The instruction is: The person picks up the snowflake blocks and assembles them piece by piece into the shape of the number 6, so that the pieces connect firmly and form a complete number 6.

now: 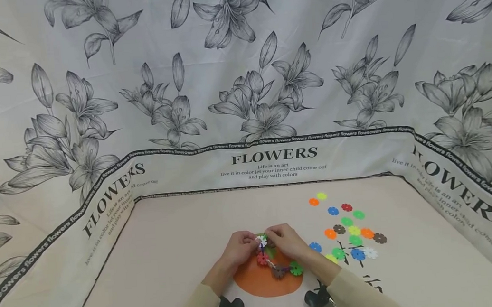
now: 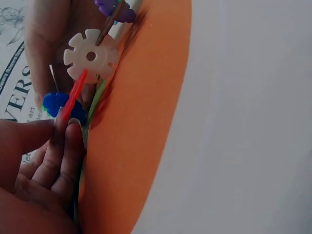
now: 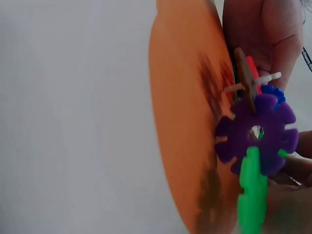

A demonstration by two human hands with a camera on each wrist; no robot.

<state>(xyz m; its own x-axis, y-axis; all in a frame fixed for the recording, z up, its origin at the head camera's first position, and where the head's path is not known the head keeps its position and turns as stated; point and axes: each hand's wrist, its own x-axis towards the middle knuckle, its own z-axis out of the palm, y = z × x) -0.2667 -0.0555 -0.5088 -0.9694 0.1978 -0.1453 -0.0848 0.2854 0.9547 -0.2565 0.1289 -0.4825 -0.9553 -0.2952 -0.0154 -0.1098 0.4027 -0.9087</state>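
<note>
A chain of notched plastic discs hangs between my two hands above the orange printed shape. My left hand (image 1: 241, 245) pinches the upper end of the chain beside a white disc (image 1: 261, 241). Opposite, the right hand (image 1: 285, 240) has thumb and fingers pinched at a small green disc, mostly hidden by the fingertips. Below the white disc the chain runs through a blue disc (image 2: 61, 104), a red disc (image 1: 262, 259), another white disc (image 2: 90, 54), a brown disc (image 1: 278, 272) and a purple disc (image 3: 257, 134). A bright green disc (image 3: 252, 195) forms its lower end.
Loose discs in several colours lie scattered to the right, among them a red disc (image 1: 347, 207), a white disc (image 1: 370, 252) and a blue disc (image 1: 315, 247). The orange print (image 1: 272, 287) lies under the hands. A flower-printed curtain (image 1: 272, 166) borders the table's back and sides.
</note>
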